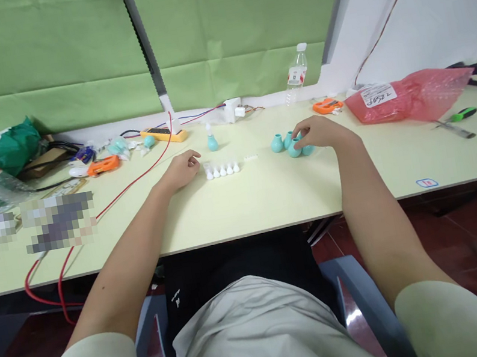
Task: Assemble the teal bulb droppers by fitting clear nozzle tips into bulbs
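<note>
From the head view, the right hand [315, 129] is down among the teal bulbs [277, 143] on the right side of the pale yellow table [243, 208], thumb and fingertips bent together over the bunch! At least four bulbs sit there close together, round-bottomed with open necks on those in plain sight; the fingers cover part of the group, so whether they grip one or merely touch it, I cannot tell. Across to the left hand [182, 169], and it's resting near the table surface, fingers loosely curled, a gap between thumb and forefinger, with nothing visible in the grasp. Just beside those fingertips runs a tidy row of white nozzles [223, 171], five along the front edge, standing side by side. Between that row and the bulbs lies a short line of small white pieces [251, 157]. Behind the row, a teal bulb with a white tip [212, 140] stands upright by itself! Farther back there's a clear plastic bottle [296, 74] near the green covering [240, 26], and off to the right a pink bubble-wrap bag [408, 98] lies beyond a green-handled tool [463, 114].
</note>
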### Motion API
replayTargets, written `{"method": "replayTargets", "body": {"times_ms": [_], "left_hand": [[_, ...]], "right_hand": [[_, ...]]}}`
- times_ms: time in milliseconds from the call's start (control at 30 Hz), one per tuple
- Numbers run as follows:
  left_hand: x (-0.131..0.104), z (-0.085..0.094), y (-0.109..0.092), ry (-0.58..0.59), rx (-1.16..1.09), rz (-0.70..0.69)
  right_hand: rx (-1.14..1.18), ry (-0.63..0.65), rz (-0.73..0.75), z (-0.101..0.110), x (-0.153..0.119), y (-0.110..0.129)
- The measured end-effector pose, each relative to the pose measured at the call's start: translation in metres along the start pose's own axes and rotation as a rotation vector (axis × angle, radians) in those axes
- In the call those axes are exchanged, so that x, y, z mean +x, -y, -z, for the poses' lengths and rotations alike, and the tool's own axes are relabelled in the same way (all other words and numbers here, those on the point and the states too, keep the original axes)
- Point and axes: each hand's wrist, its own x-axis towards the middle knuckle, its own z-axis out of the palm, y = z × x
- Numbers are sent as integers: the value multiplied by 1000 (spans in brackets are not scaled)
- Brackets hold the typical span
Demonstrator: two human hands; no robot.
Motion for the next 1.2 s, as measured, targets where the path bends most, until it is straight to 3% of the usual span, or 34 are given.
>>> {"method": "replayTargets", "body": {"times_ms": [867,967,1067,1200], "left_hand": [[0,0,1,-13,-3,-15],[0,-2,3,-23,-9,-20],[2,-3,4,-68,-21,-27],[14,2,-4,-242,-126,-20]], "right_hand": [[13,48,-55,3,-5,5],[47,-25,-19,3,-7,9],[88,-209,96,0,-7,15],[171,-467,313,-11,0,28]]}}
